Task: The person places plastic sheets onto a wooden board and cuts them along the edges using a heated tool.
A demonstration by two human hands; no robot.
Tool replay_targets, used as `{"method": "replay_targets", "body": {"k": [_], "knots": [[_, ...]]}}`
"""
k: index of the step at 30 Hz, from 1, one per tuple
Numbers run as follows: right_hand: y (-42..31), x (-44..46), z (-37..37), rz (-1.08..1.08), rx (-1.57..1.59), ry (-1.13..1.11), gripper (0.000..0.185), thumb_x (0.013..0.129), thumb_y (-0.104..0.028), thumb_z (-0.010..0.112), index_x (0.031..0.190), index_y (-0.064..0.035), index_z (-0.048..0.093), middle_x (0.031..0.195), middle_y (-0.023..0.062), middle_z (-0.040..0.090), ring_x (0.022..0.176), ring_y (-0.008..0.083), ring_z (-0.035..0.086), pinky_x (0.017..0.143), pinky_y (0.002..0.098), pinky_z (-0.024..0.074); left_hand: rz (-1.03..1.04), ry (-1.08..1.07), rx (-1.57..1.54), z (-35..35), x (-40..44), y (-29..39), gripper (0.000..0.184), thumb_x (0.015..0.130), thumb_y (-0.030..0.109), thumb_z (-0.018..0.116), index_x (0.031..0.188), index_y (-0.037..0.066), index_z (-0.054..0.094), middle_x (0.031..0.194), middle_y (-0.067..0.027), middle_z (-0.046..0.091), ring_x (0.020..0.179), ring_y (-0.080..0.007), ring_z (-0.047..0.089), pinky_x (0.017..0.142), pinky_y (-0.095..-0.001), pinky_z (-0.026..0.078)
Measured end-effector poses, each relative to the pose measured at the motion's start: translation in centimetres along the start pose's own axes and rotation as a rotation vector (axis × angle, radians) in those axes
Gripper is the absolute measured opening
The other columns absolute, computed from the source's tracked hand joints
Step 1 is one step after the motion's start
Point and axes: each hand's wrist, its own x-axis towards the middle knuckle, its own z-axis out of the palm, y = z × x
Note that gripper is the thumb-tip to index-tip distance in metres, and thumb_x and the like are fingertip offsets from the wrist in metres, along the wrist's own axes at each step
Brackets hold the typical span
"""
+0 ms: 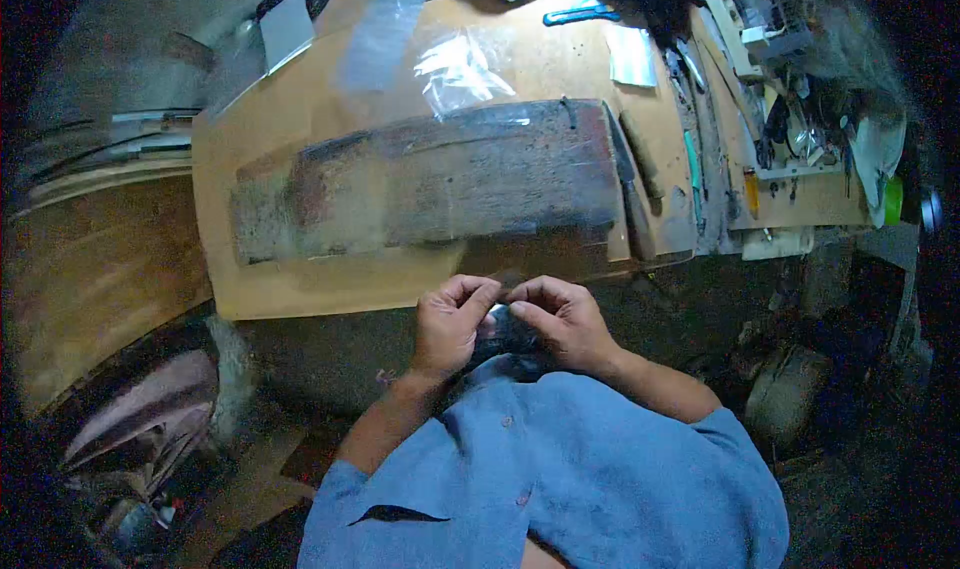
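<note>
Both hands are close together at the table's front edge, just above the lap. My left hand [452, 321] is closed, thumb pressed against the index finger. Facing it, my right hand [560, 319] is closed in a similar pinch. Something small and dark shows between the fingertips, too blurred to name. Below the fingers lies a dark, shiny item [497, 331], partly hidden by the hands. Beyond them a long worn board [430, 184] with a rough, stained surface rests on the tan table [270, 294].
Clear plastic bags [460, 74] lie behind the board. A blue-handled tool [580, 15] is at the back. On the right are a dark rod [641, 154], a green tool [693, 169] and a white power strip [728, 24]. A sack-like bundle [150, 409] sits lower left.
</note>
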Motion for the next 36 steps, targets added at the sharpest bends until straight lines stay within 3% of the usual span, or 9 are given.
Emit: {"method": "replay_targets", "body": {"k": [4,9,11,13,15,17,23,29,36], "knots": [[1.8,0.0,1.6,0.007,-0.081,0.035,0.015,0.089,-0.012,0.064,0.096,0.0009,0.063,0.086,0.0042,0.065,0.08,0.0098,0.058,0.072,0.0264,0.0478,-0.078,-0.038,0.065,-2.4,-0.7,-1.0,0.011,0.092,0.013,0.063,0.089,0.003,0.066,0.071,0.0006,0.062,0.058,-0.0052,0.054,0.054,-0.0198,0.043],[3.6,-0.1,2.4,-0.038,-0.12,0.152,0.014,0.09,-0.013,0.063,0.095,0.0003,0.062,0.085,0.0034,0.063,0.081,0.0096,0.057,0.073,0.0255,0.0466,0.199,0.001,0.155,-5.3,0.5,-2.2,0.013,0.089,0.014,0.068,0.087,0.001,0.065,0.068,0.0023,0.059,0.06,-0.0045,0.052,0.054,-0.0218,0.043],[3.4,-0.4,2.8,0.035,-0.107,0.188,0.014,0.09,-0.013,0.063,0.095,-0.0002,0.062,0.086,0.0025,0.063,0.081,0.0096,0.057,0.073,0.0254,0.0465,0.278,0.053,0.328,-7.1,1.9,-1.1,0.011,0.088,0.013,0.066,0.089,0.002,0.065,0.077,-0.0021,0.064,0.07,-0.0137,0.06,0.065,-0.0296,0.048],[4.1,-0.5,2.6,0.048,-0.204,0.208,0.013,0.09,-0.013,0.062,0.095,-0.0003,0.062,0.086,0.0023,0.063,0.081,0.0096,0.056,0.072,0.0254,0.0462,0.915,0.158,0.966,-8.9,4.3,0.2,0.018,0.087,0.014,0.064,0.102,0.005,0.065,0.102,-0.012,0.066,0.101,-0.0287,0.061,0.089,-0.0401,0.045],[5.1,-0.5,2.8,0.077,-0.18,0.22,0.014,0.09,-0.014,0.062,0.095,-0.0007,0.062,0.085,0.0023,0.063,0.08,0.0092,0.056,0.072,0.0253,0.0458,0.873,0.14,1.167,-9.7,6.1,1.7,0.035,0.087,0.019,0.063,0.12,0.009,0.061,0.13,-0.0172,0.053,0.129,-0.0377,0.042,0.107,-0.0478,0.029],[6.3,-0.5,3.0,0.088,-0.276,0.241,0.016,0.09,-0.016,0.063,0.095,-0.0013,0.061,0.084,0.002,0.062,0.078,0.0091,0.055,0.071,0.0256,0.0455,0.928,0.097,1.312,-10.1,8.1,3.0,0.053,0.086,0.025,0.064,0.136,0.022,0.05,0.149,-0.015,0.035,0.139,-0.0399,0.026,0.112,-0.0536,0.021],[8.2,-0.2,4.2,0.054,-0.296,0.23,0.018,0.09,-0.018,0.063,0.096,-0.0018,0.061,0.083,0.0014,0.061,0.076,0.0098,0.055,0.07,0.0267,0.0455,0.905,-0.038,1.564,-9.6,13.7,2.0,0.064,0.089,0.056,0.05,0.147,0.037,0.031,0.157,-0.0115,0.017,0.143,-0.0375,0.016,0.113,-0.0584,0.011],[7.5,0.1,5.2,0.111,-0.194,0.289,0.016,0.09,-0.017,0.063,0.095,-0.0015,0.061,0.082,0.0008,0.06,0.077,0.0087,0.054,0.069,0.0254,0.0447,0.774,0.21,1.522,-8.2,14.2,1.2,0.07,0.088,0.062,0.047,0.149,0.034,0.025,0.156,-0.0125,0.019,0.143,-0.0378,0.017,0.112,-0.061,0.01],[6.6,1.6,5.1,0.058,-0.157,0.361,0.015,0.091,-0.015,0.062,0.094,-0.0009,0.061,0.081,-0.001,0.059,0.075,0.0065,0.053,0.068,0.0234,0.0441,0.853,0.195,1.402,-9.2,13.8,0.5,0.065,0.09,0.054,0.051,0.148,0.033,0.03,0.156,-0.0128,0.019,0.143,-0.0388,0.017,0.111,-0.062,0.009]]}}
